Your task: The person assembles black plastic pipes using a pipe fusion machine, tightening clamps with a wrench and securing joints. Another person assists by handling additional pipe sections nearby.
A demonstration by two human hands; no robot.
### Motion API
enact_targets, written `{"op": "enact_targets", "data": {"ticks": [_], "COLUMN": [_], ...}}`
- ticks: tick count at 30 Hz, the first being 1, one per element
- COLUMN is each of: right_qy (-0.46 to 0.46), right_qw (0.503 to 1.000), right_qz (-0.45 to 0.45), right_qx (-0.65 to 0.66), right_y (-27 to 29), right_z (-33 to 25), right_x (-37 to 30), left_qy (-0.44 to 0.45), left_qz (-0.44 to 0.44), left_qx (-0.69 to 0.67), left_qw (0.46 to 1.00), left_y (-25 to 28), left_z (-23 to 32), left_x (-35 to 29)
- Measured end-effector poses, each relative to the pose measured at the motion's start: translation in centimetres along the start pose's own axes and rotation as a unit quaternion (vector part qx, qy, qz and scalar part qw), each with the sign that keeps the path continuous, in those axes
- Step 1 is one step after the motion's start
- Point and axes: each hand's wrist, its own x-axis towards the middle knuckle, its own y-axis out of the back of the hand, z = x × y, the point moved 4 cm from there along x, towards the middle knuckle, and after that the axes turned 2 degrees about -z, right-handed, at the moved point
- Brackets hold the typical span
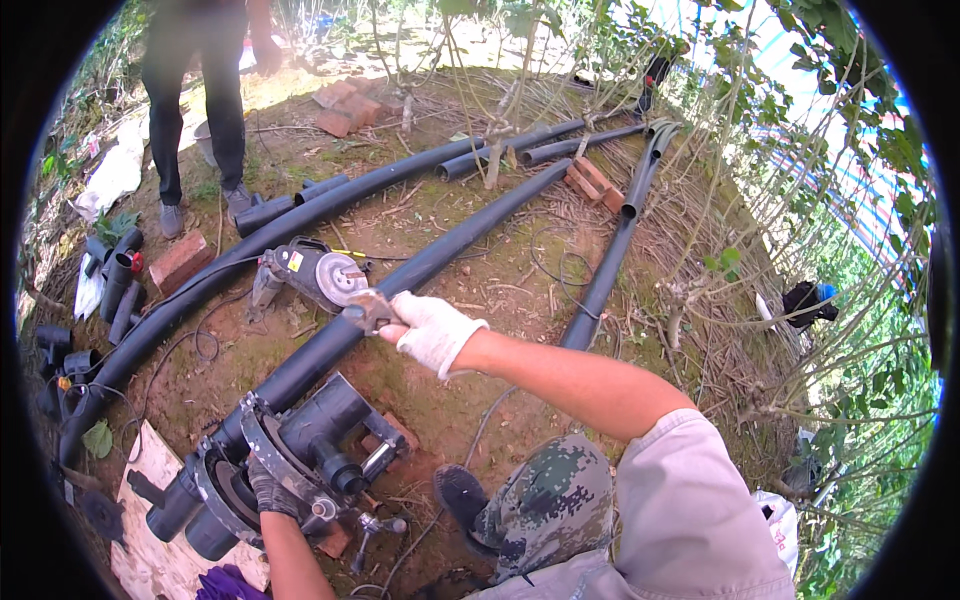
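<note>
My right hand, in a white work glove, is closed round a short rusty-grey metal tool whose exact kind I cannot make out. The tool is over a long black plastic pipe. My left hand, in a dark glove, reaches between the rings of a metal pipe clamp frame; its fingers are mostly hidden. The long pipe runs into this frame, and a black branched fitting sits at its right side. Beside the pipe lies a power tool with a round grey disc.
Another long black pipe curves across the ground, with more pipes to the right. Bricks and black fittings lie at left. A person stands far left. A board lies under the frame; thin stems stand at right.
</note>
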Motion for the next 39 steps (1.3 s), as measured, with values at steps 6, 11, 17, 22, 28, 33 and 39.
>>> {"op": "enact_targets", "data": {"ticks": [6,11,17,22,28,33,39], "right_qy": [-0.05,-0.061,-0.089,-0.024,0.019,0.002,0.022], "right_qw": [0.993,0.989,0.977,0.98,0.981,0.976,0.98], "right_qz": [-0.103,-0.138,-0.179,-0.179,-0.178,-0.203,-0.191], "right_qx": [-0.019,0.003,0.078,0.087,0.079,0.078,0.047], "right_y": [-6.6,-7.9,-6.8,-8.8,-9.9,-9.2,-9.6], "right_z": [-4.1,-2.9,-4.3,-2.9,-2.6,-4.1,-3.5], "right_x": [-2.5,-3.0,-3.4,-3.1,-2.9,-3.1,-3.4], "left_qy": [-0.208,-0.222,-0.232,-0.232,-0.235,-0.237,-0.225], "left_qz": [-0.046,-0.038,-0.037,-0.04,-0.045,-0.044,-0.046], "left_qx": [0.495,0.483,0.497,0.512,0.545,0.566,0.561], "left_qw": [0.843,0.846,0.836,0.826,0.803,0.789,0.796], "left_y": [1.2,-0.2,-0.4,-0.8,-1.7,-2.0,-4.1], "left_z": [-0.2,0.7,1.7,1.8,1.6,2.1,1.9], "left_x": [3.0,0.6,0.5,0.3,-0.5,-1.4,-3.5]}}
